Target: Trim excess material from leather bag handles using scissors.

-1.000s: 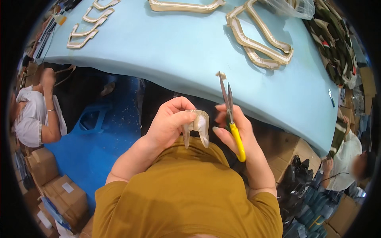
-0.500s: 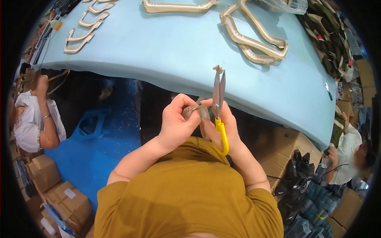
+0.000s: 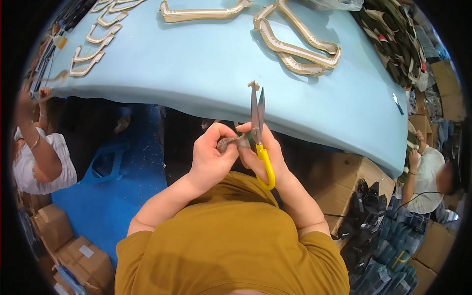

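Close in front of my body, my left hand (image 3: 212,153) pinches a small folded beige-grey strip (image 3: 227,143); what kind of piece it is I cannot make out. My right hand (image 3: 273,153) meets it at the other end of the strip, fingertips close to the left hand's. Scissors (image 3: 266,167) with yellow handles are held in that right hand too, their blades pointing away from me and slightly apart. By the blade tips a small beige scrap (image 3: 253,85) shows over the table's near part. My fingers hide much of the strip.
A light-blue table (image 3: 196,59) lies ahead, bearing bent beige strips with white lines (image 3: 295,48) and a heap of dark green pieces (image 3: 388,44). A cardboard box (image 3: 339,182) stands right below the table. One person (image 3: 46,157) is at the left, another (image 3: 425,172) at the right.
The table and its strips have shifted slightly left in view, with my hands and scissors. Both hands keep their hold. The person at the left has raised an arm.
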{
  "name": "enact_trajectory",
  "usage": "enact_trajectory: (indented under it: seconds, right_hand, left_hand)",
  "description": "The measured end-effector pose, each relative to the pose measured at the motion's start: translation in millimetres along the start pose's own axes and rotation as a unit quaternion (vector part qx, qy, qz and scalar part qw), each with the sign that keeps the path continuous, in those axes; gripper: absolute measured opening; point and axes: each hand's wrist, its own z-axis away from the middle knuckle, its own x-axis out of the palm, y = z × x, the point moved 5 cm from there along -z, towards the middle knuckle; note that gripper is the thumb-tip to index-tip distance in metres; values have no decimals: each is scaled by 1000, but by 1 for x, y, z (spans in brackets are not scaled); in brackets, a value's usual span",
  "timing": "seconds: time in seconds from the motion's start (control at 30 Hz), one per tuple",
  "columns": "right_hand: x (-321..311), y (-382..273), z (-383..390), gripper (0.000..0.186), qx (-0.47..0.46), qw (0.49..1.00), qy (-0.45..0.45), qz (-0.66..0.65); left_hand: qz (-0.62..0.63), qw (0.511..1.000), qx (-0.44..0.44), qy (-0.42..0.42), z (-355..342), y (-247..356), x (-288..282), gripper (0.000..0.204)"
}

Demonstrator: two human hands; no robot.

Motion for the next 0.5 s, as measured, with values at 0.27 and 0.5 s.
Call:
enact_trajectory:
  seconds: [0.27, 0.5]
  right_hand:
    - [-13, -3, 9, 33, -41, 996, 33, -70]
    - [-18, -19, 8, 39, -73, 994, -50, 71]
  left_hand:
    - [300, 907, -270, -120, -1, -18, 11, 31]
    - [164, 933, -249, -203, 2, 1, 8, 9]
